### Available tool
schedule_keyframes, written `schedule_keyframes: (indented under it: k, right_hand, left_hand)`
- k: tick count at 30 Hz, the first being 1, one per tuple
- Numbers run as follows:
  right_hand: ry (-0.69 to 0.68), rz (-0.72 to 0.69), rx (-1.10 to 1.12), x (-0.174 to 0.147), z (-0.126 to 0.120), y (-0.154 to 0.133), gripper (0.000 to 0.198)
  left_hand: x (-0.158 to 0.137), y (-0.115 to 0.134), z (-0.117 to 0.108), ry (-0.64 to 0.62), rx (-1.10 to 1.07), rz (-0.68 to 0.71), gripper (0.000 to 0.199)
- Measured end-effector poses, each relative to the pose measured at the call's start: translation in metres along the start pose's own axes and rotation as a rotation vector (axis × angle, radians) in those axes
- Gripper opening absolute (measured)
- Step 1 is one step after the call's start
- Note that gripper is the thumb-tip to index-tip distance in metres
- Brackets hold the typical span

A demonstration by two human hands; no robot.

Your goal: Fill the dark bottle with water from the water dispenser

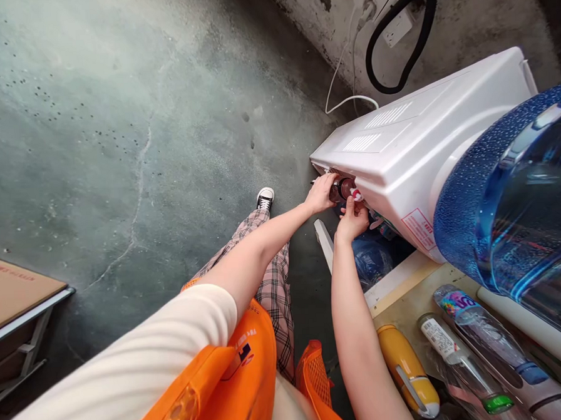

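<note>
At the front of a white water dispenser point(412, 134), my left hand point(321, 193) is wrapped round a dark, reddish-brown cup point(338, 189) whose mouth faces the tap recess. Part of this vessel is covered by my fingers and the dispenser's edge. Close beside it, my right hand point(353, 220) has its thumb and fingers closed at a small red and white tap point(356, 195). How far the fingers reach round the tap is hard to see. A big blue water jug point(472, 193) sits on the dispenser's top.
A wooden surface beside the dispenser bears a yellow bottle point(408, 369), a glass bottle with a green cap point(462, 360) and a clear plastic bottle point(491, 334). Cables run to wall sockets point(397, 28). A cardboard-topped table point(21, 292) stands at left on the concrete floor point(94, 151).
</note>
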State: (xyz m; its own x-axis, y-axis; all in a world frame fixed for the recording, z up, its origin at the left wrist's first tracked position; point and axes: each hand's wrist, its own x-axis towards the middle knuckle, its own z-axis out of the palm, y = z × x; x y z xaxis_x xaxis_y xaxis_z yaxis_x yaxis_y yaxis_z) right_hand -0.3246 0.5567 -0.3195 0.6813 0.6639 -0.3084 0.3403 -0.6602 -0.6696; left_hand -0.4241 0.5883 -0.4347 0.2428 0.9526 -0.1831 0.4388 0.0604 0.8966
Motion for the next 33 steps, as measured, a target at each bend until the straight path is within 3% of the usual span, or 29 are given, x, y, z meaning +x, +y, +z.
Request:
schedule_keyframes:
  k: [9,15,20,22,24,26,28,30,33]
  right_hand:
    - [-0.020,-0.034,-0.052,0.003,-0.002,0.003,0.043]
    - [-0.023,-0.131,-0.148,0.004,-0.010,-0.004,0.046]
    - [-0.100,0.011,0.075,0.001,-0.018,0.009,0.057]
    - [-0.107,0.052,0.124,-0.007,-0.025,0.025,0.053]
    - [-0.209,0.022,0.094,-0.018,-0.034,0.042,0.061]
    - [-0.400,-0.042,0.065,-0.028,-0.041,0.058,0.101]
    - [-0.554,-0.089,0.106,-0.036,-0.046,0.066,0.125]
    - [-0.612,-0.117,0.167,-0.039,-0.047,0.068,0.127]
    - [-0.610,-0.179,0.182,-0.043,-0.041,0.062,0.117]
  left_hand:
    - [0.000,-0.001,0.001,0.003,-0.002,-0.005,0.091]
    - [-0.001,0.004,0.002,0.004,-0.008,0.011,0.088]
    - [-0.011,0.002,-0.003,-0.014,-0.064,0.015,0.088]
    - [-0.023,-0.001,-0.010,-0.044,-0.124,0.006,0.091]
    - [-0.041,-0.004,-0.019,-0.086,-0.193,0.004,0.095]
    - [-0.061,-0.003,-0.028,-0.138,-0.259,0.009,0.097]
    - [-0.078,0.000,-0.035,-0.194,-0.319,0.025,0.099]
    - [-0.091,0.004,-0.040,-0.216,-0.364,0.057,0.101]
    - [-0.099,0.007,-0.051,-0.152,-0.363,0.095,0.105]
